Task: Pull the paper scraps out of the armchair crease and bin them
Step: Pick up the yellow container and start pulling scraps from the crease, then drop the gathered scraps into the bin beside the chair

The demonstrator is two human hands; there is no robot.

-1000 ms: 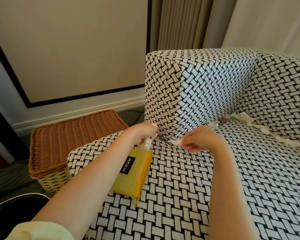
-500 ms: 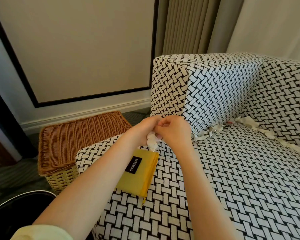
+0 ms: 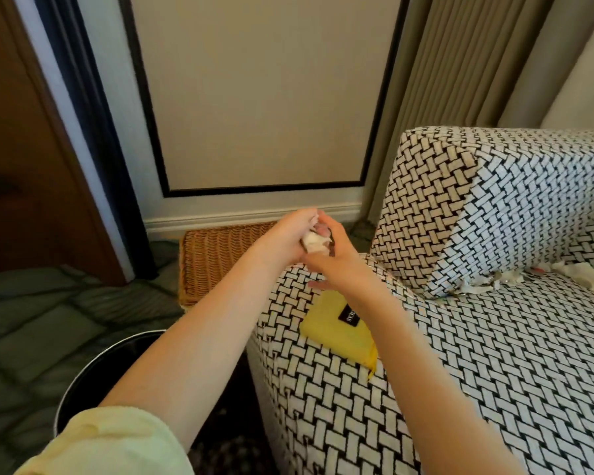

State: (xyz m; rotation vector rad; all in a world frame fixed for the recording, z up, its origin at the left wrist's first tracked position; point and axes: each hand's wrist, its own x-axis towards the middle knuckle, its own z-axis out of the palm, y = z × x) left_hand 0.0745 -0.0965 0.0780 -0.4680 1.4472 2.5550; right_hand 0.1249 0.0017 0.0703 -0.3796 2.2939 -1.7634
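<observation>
Left grip [image 3: 288, 238] and right grip [image 3: 336, 260] clench a crumpled white paper wad [image 3: 313, 243], now lifted away from the armchair crease [image 3: 441, 298].

Left hand [image 3: 284, 242] and right hand [image 3: 337, 260] meet over the front corner of the armchair [image 3: 494, 371], gripping a white paper wad [image 3: 313, 242] between them; more paper scraps [image 3: 479, 286] line the crease under the armrest; a yellow pouch [image 3: 333, 337] lies on the seat; a black bin [image 3: 117, 344] and a wicker basket [image 3: 216, 258] stand on the floor

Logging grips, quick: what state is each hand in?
Left hand: closed around a wad of paper scraps.
Right hand: fingertips at the same wad; grip cannot be told.
</observation>
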